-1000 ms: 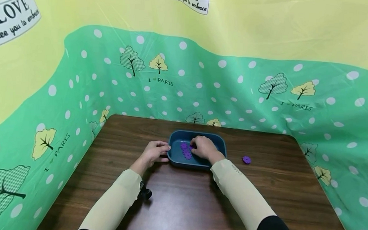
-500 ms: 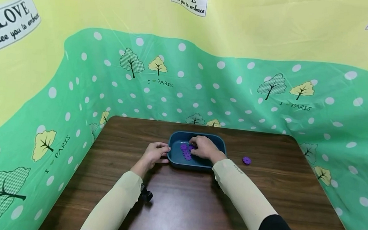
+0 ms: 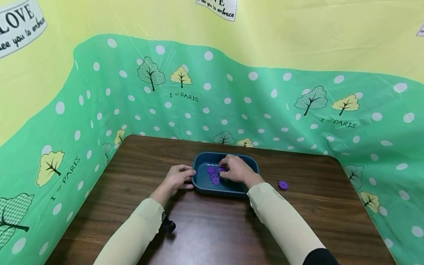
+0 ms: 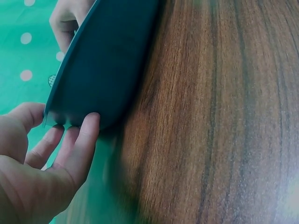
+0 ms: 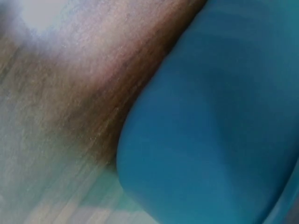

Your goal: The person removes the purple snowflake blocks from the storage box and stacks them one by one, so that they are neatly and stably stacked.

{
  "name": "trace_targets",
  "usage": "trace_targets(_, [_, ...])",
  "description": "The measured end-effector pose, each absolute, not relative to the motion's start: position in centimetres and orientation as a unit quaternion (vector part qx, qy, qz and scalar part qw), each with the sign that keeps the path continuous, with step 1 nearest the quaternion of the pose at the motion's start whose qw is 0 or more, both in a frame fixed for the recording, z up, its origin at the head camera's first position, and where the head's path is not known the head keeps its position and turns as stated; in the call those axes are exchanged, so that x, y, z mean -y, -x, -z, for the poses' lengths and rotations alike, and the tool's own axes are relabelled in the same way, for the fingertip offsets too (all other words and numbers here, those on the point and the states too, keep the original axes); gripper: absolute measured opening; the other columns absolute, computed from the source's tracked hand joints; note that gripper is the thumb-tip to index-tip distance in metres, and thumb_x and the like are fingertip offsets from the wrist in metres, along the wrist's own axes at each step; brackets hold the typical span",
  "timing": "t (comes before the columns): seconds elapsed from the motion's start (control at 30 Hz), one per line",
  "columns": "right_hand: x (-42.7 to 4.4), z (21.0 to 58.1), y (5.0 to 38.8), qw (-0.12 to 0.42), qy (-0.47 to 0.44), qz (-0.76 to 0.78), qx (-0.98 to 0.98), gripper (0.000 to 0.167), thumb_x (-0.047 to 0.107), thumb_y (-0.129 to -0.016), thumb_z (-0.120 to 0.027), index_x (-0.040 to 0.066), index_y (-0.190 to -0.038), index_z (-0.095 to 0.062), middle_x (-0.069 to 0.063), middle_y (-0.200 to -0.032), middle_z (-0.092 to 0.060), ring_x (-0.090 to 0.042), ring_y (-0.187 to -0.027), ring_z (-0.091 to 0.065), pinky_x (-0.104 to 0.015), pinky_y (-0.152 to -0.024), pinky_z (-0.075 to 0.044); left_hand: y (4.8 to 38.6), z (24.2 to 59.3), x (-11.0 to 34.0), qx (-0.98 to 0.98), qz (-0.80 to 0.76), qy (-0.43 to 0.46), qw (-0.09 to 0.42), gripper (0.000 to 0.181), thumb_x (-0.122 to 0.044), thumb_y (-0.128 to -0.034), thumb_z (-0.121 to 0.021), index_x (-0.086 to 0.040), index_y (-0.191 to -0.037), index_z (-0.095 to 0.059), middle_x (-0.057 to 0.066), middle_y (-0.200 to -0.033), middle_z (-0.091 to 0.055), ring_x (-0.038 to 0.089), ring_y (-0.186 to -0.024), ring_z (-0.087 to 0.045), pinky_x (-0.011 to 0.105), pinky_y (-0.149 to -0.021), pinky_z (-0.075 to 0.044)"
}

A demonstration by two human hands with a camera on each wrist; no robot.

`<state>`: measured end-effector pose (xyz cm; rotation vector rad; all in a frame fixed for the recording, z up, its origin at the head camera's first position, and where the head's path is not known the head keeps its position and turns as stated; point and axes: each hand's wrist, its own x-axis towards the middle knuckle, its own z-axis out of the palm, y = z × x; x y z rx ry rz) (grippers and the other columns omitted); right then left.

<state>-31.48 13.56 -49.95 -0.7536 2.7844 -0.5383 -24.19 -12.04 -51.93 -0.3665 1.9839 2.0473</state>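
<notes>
A blue rectangular tray (image 3: 246, 160) stands towards the back of the table. In the head view, my left hand (image 3: 175, 178) holds its left end. The left wrist view has that thumb at the rim and the fingertips against the outer wall. My right hand (image 3: 237, 170) reaches inside the tray, pinching a purple notched disc (image 3: 221, 170) between thumb and fingers. Several similar purple discs (image 3: 214, 176) lie together on the tray floor, left of that hand. The right wrist view contains only the tray's outer wall (image 5: 196, 126) and the table; the right hand is outside it.
One more purple notched disc (image 3: 282, 185) lies on the brown wooden table (image 3: 206, 236), right of the tray. A green and yellow patterned cloth (image 3: 271, 103) hangs round the back and sides. A small black device (image 3: 167, 225) sits under the left forearm.
Within the tray, the purple disc at my right fingertips shows more than a second ago. My right hand has barely shifted; the left stays at the tray's end. The head view has tilted slightly.
</notes>
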Motion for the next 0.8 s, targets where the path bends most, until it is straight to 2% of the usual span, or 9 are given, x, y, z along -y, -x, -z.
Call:
trace_targets(0.27, [-14.3, 49.3, 31.4, 0.088, 0.267, 0.205, -0.937, 0.029, 0.025, -0.092, -0.078, 0.013, -0.119, -0.074, -0.004, -0.112, -0.070, -0.017, -0.096, -0.065, -0.040, -0.089, -0.062, 24.2, 51.9, 11.9, -0.684, -0.707, 0.125, 0.127, 0.028, -0.012, -0.0975, -0.070, 0.002, -0.122, -0.066, 0.022, -0.113, -0.067, 0.026, -0.095, -0.071, 0.044, -0.081, -0.067])
trace_targets(0.53, [-15.2, 48.5, 31.1, 0.063, 0.275, 0.218, -0.934, 0.027, 0.019, -0.091, -0.078, 0.010, -0.116, -0.075, -0.006, -0.112, -0.071, -0.018, -0.096, -0.067, -0.038, -0.085, -0.063, 24.3, 52.0, 11.8, -0.680, -0.711, 0.125, 0.125, 0.027, -0.010, -0.0968, -0.070, 0.002, -0.121, -0.066, 0.023, -0.112, -0.068, 0.024, -0.091, -0.071, 0.042, -0.077, -0.067])
trace_targets(0.8, [-16.6, 47.8, 30.5, 0.045, 0.279, 0.222, -0.933, 0.027, 0.020, -0.091, -0.079, 0.009, -0.116, -0.075, -0.006, -0.114, -0.071, -0.019, -0.098, -0.068, -0.039, -0.087, -0.063, 24.0, 51.7, 11.7, -0.686, -0.706, 0.127, 0.125, 0.030, -0.012, -0.0975, -0.069, 0.003, -0.123, -0.065, 0.023, -0.116, -0.067, 0.025, -0.094, -0.071, 0.048, -0.085, -0.065])
